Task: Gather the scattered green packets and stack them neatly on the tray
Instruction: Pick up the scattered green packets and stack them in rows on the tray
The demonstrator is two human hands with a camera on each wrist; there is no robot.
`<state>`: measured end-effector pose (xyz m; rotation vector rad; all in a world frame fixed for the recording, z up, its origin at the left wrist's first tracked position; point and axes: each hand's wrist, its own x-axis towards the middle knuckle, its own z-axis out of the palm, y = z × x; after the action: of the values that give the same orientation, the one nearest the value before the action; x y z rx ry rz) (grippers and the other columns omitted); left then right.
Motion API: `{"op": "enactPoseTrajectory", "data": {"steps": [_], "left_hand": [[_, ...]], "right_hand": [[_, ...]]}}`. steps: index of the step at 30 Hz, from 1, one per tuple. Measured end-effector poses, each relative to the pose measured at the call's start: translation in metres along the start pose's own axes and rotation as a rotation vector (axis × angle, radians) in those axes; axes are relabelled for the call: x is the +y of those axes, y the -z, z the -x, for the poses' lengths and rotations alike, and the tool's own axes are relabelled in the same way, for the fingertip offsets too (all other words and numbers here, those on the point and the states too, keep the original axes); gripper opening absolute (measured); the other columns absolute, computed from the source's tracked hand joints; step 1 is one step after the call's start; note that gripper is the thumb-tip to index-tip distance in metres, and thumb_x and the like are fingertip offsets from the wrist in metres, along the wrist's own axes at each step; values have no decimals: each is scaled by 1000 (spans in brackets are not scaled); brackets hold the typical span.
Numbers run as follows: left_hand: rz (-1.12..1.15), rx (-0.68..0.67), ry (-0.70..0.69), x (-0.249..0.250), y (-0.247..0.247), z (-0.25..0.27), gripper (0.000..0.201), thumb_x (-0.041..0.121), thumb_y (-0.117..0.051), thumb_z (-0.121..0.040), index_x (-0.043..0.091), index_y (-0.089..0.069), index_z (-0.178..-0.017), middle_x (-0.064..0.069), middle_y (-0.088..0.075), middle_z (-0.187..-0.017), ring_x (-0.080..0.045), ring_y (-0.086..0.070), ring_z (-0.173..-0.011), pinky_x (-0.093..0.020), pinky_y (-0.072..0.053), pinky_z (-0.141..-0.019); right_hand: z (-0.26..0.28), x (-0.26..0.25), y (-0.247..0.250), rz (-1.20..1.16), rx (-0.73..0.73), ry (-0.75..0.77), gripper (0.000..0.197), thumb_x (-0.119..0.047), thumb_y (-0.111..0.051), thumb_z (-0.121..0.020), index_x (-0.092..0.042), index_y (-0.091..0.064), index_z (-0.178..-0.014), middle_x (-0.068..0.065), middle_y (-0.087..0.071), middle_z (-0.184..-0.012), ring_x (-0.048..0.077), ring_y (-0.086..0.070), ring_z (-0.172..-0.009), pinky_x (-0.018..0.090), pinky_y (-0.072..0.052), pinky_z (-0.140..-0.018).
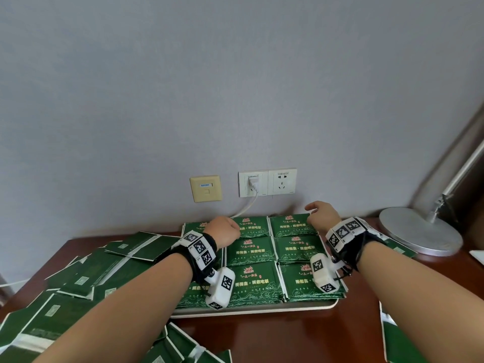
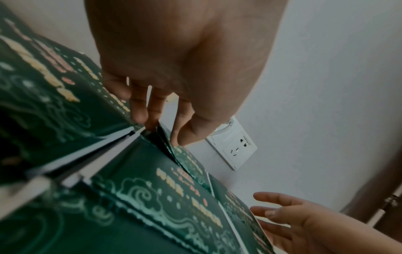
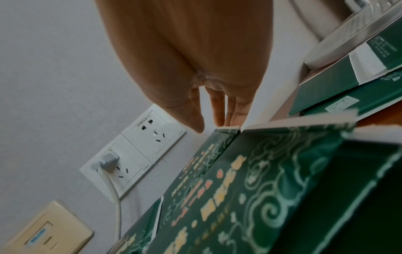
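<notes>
The wooden table (image 1: 301,334) is bearing the white tray (image 1: 309,306), which is sitting against the wall; the tray is carrying green packets (image 1: 252,254) lying face up in touching rows, three deep. Loose packets (image 1: 78,279) are lying scattered face down on the table left of the tray, with more at the near edge and at the right side; a round lamp base (image 1: 419,231) is standing right of the tray. The left hand (image 1: 222,231) is reaching over the far row; its fingers (image 2: 139,106) are pointing down, straight, tips touching the packet edges at a seam between stacks, gripping nothing. The right hand (image 1: 322,213) is hovering at the far right corner of the tray; its fingers (image 3: 218,110) are extending loosely, tips meeting the far edge of the corner packet (image 1: 290,225), holding nothing.
</notes>
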<state>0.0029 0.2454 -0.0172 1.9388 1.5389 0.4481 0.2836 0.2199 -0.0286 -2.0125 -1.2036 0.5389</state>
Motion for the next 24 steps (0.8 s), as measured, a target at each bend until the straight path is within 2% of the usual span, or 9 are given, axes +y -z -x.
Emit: {"op": "enactPoseTrajectory", "data": {"steps": [3, 6, 8, 10, 13, 17, 20, 22, 24], "left_hand": [[-44, 2, 13, 0, 1, 2, 21, 13, -61, -87, 24, -73, -101, 5, -68, -109, -18, -60, -109, -33, -46, -102], [-107, 22, 16, 5, 3, 7, 21, 16, -61, -86, 30, -72, -97, 5, -68, -115, -21, -57, -114, -37, -42, -107], [-154, 46, 10, 8, 5, 11, 24, 17, -59, -86, 30, -72, -102, 3, -65, -120, -25, -50, -121, -38, -36, -111], [-203, 55, -13, 14, 8, 18, 28, 18, -57, -89, 29, -70, -111, 4, -62, -123, -26, -46, -124, -37, -33, -113], [-178, 49, -59, 25, 11, 31, 28, 17, -60, -85, 32, -70, -106, 6, -65, -120, -21, -57, -116, -35, -43, -107], [-144, 30, -135, 49, 8, 55, 27, 17, -60, -83, 29, -69, -106, 1, -66, -112, -18, -64, -87, -29, -54, -87], [-129, 16, -181, 71, 0, 75, 27, 18, -61, -80, 30, -66, -104, 3, -61, -112, -20, -65, -91, -30, -54, -86], [-138, -3, -207, 85, -8, 86, 30, 19, -60, -78, 32, -66, -104, 5, -60, -109, -18, -65, -91, -30, -55, -85], [-148, -42, -241, 101, -19, 96, 32, 23, -59, -72, 37, -64, -100, 3, -62, -116, -20, -65, -92, -35, -55, -88]], "right_hand": [[4, -2, 4, -12, -5, -6, 44, 3, -55, -78, -19, -62, -115, 6, -59, -107, 24, -60, -94, 32, -51, -82], [11, -5, 11, -7, -12, 3, 44, 3, -58, -78, -18, -61, -116, 6, -58, -106, 21, -58, -91, 27, -45, -74], [18, -6, 18, -12, -1, 5, 43, 2, -57, -79, -18, -61, -116, 5, -58, -103, 20, -57, -87, 26, -43, -71], [26, -7, 27, -11, 10, 13, 42, 0, -55, -78, -19, -61, -116, 4, -59, -103, 22, -59, -91, 29, -47, -76], [41, -6, 43, -1, 13, 27, 41, -4, -56, -76, -20, -61, -114, 7, -61, -112, 25, -60, -102, 35, -50, -90], [67, -3, 72, 61, 31, 35, 38, -5, -57, -80, -18, -61, -116, 9, -63, -114, 24, -62, -98, 26, -48, -74], [92, 7, 99, 138, 49, 19, 39, -8, -65, -79, -18, -62, -117, 8, -62, -117, 24, -61, -102, 30, -51, -83], [107, 17, 118, 162, 47, 0, 38, -12, -69, -79, -20, -62, -116, 6, -62, -113, 21, -61, -96, 26, -53, -76], [123, 30, 141, 237, 43, -22, 37, -32, -68, -74, -31, -62, -110, -4, -64, -104, 11, -60, -84, 15, -51, -63]]}}
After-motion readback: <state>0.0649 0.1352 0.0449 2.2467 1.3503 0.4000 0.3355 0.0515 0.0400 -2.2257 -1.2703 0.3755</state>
